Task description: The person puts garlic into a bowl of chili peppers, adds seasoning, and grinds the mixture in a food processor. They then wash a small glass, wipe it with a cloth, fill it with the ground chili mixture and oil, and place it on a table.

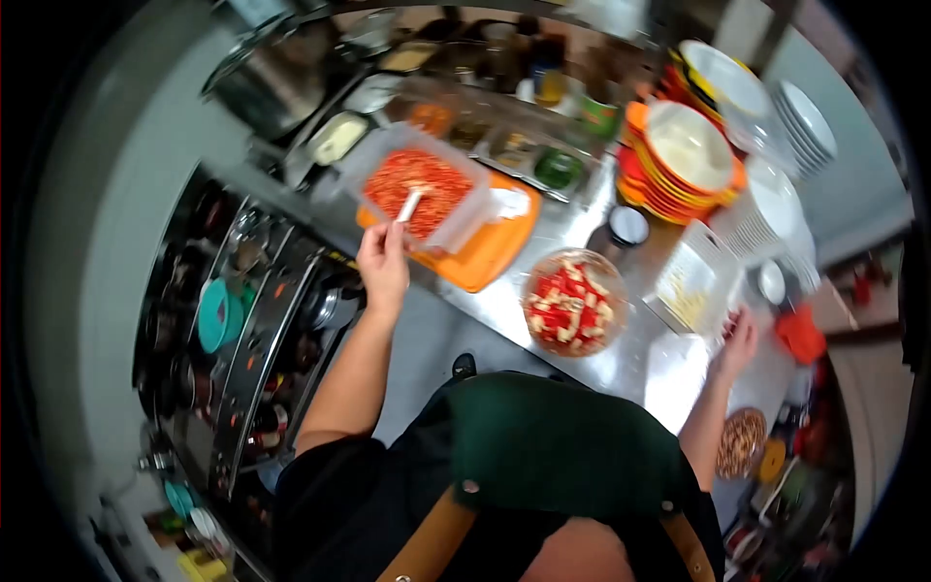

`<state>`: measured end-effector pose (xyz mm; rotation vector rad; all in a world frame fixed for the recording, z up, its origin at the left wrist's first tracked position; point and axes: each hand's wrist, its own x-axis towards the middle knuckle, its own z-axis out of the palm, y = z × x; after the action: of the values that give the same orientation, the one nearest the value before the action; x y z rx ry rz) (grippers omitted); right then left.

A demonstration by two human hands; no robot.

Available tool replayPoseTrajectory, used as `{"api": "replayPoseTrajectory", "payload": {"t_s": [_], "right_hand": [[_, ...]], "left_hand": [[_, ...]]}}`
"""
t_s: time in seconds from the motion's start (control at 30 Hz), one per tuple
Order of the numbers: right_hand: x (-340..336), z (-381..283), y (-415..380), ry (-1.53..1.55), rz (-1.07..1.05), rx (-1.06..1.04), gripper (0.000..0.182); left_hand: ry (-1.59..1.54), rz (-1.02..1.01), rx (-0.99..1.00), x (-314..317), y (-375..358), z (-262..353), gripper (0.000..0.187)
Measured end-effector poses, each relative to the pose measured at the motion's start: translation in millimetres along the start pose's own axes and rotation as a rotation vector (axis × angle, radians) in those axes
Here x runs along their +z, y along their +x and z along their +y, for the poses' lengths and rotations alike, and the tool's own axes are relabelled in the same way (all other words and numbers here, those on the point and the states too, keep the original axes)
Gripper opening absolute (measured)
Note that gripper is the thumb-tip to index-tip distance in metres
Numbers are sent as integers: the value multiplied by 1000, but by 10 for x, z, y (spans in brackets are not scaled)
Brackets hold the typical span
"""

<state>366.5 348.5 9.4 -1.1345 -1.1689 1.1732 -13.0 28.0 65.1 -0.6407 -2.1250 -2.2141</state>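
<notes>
My left hand (385, 260) is closed on the white handle of a utensil (410, 206), whose far end sits in orange-red shreds, perhaps carrot (417, 184). The shreds fill a clear plastic tub (465, 228) that rests on an orange cutting board (499, 247). On the right, my right hand (739, 347) is beside a white rectangular container (684, 286) with pale bits in it. Its fingers are curled around something small and dark red, too blurred to name. Between my hands stands a clear bowl (570, 303) of red and pale cut pieces.
Behind the board runs a row of ingredient trays (524, 150). Orange-rimmed bowls (684, 150) and white plates (766, 213) are stacked at the back right. A lidded jar (627, 228) stands near the clear bowl. Shelves with a teal bowl (221, 315) are at left.
</notes>
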Motion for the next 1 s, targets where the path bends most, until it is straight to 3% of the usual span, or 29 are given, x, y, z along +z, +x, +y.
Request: {"api": "replayPoseTrajectory", "payload": {"t_s": [0.1,0.17,0.23,0.27,0.33,0.5,0.57,0.67,0.73,0.87,1.0], "right_hand": [[196,-105,-174,-21,-68,-73,20],[430,-266,-299,-54,-91,-129,20],[751,-424,-509,-61,-142,-183,20],[959,-510,-650,-64,-137,-191,20],[1448,-700,-1002,-48,-186,-274,19],[2657,-841,-1975,-102,-285,-291,12],[3006,-862,-2280,-192,-440,-333,6],[3325,-1071,-2578,-403,-679,-571,6],[3461,-1209,-2720,-424,-726,-549,6],[3585,-1225,-2760,-396,-657,-642,6],[3678,-1235,-2771,-292,-669,-689,5]], "left_hand": [[-144,260,-81,-362,367,-85,11],[-181,330,-123,-686,652,-286,12],[-208,424,-327,-1055,1010,-577,15],[-217,419,-328,-1222,1223,-730,15],[-400,374,-540,-1505,1741,-1047,18],[-281,142,-826,-2059,3038,-1955,25],[-267,-81,-897,-2132,3318,-2038,30],[-282,-218,-889,-2162,3590,-2413,24],[-230,-279,-860,-2138,3668,-2376,14],[-78,-172,-882,-2118,3586,-2106,7],[-280,-121,-703,-2391,3456,-1527,4]]}}
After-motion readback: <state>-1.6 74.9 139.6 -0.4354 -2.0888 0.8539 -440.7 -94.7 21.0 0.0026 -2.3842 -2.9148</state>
